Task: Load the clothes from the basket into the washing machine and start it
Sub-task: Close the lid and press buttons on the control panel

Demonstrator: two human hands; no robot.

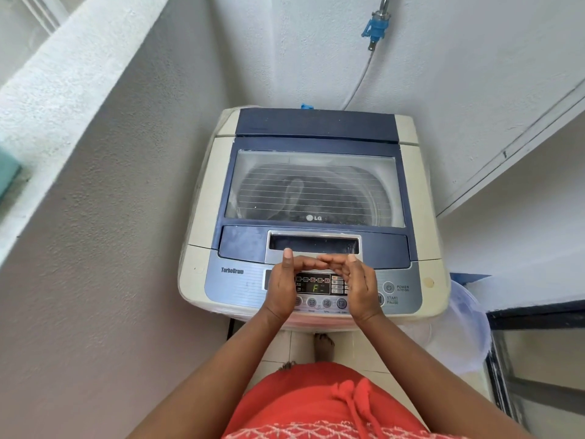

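A top-loading washing machine [202, 217], cream with a blue top, stands in a corner with its glass lid [313, 188] closed. Dark laundry shows dimly through the glass. The control panel [313, 285] is lit and its display reads "F". My left hand [283, 286] and my right hand [357, 285] hover side by side over the panel, palms facing each other, fingers curved with the tips almost touching above the display. Neither holds anything. The start/pause button [380, 300] is partly covered by my right hand. No basket is identifiable.
White walls close in at left and behind. A blue tap [376, 26] with a hose hangs on the back wall. A pale translucent plastic tub [462, 331] sits at the machine's right. A dark-framed glass door [538, 359] is at far right. My bare feet stand on tile.
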